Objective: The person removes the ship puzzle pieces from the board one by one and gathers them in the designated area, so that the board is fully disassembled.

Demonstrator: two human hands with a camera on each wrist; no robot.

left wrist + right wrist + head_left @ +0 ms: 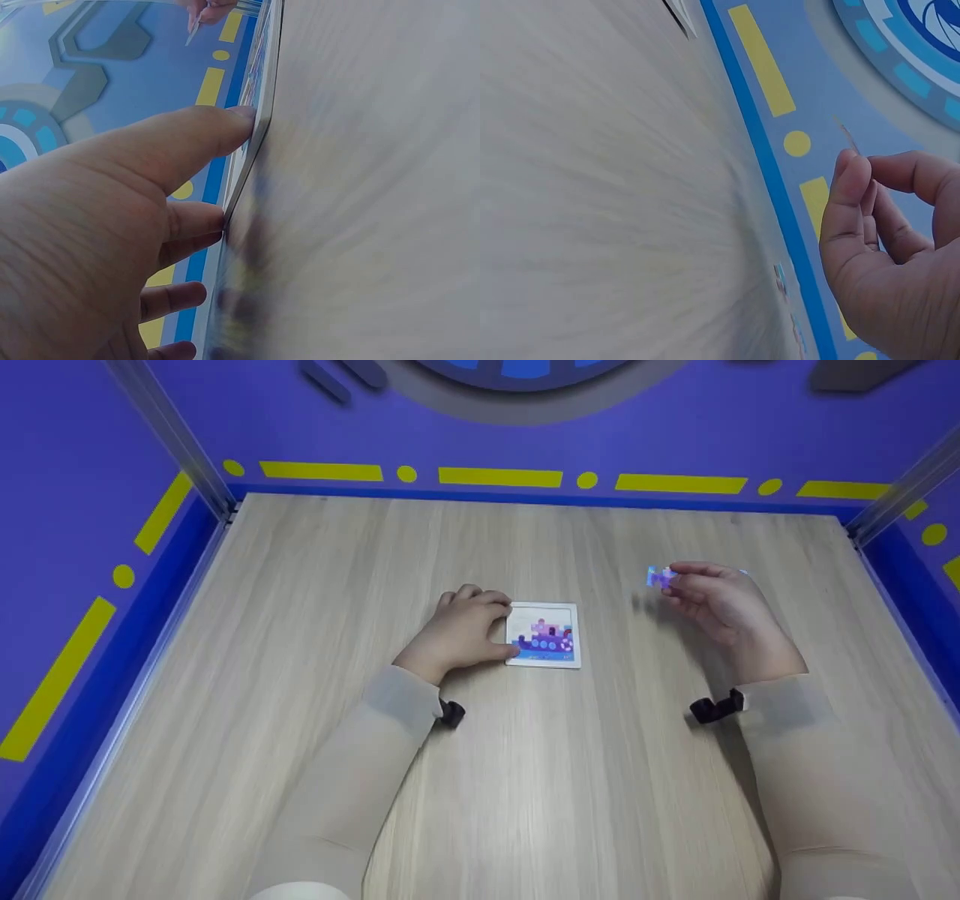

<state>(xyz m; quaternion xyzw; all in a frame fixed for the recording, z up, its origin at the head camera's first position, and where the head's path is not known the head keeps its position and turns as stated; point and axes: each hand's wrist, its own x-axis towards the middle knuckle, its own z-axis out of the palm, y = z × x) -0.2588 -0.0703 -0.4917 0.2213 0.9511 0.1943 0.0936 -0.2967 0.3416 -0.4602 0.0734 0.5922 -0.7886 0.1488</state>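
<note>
A small square jigsaw puzzle [550, 615] with a white border lies flat on the wooden table, showing a pink and purple boat on blue water. My left hand [466, 630] rests at its left side, thumb on the lower left part and fingertips by the upper left corner. In the left wrist view the thumb [214, 131] presses the puzzle's edge. Off to the right, my right hand [724, 604] pinches a blue and purple puzzle piece [658, 577] between thumb and fingertips, raised over the table. That piece [849, 139] appears edge-on in the right wrist view.
More puzzle pieces [781, 281] lie on the table beyond the right hand, mostly hidden by it in the head view. Blue-purple panels [495, 442] with yellow marks wall the table [337, 555] at the back and sides. Black wrist cameras [716, 707] stick out from the sleeves.
</note>
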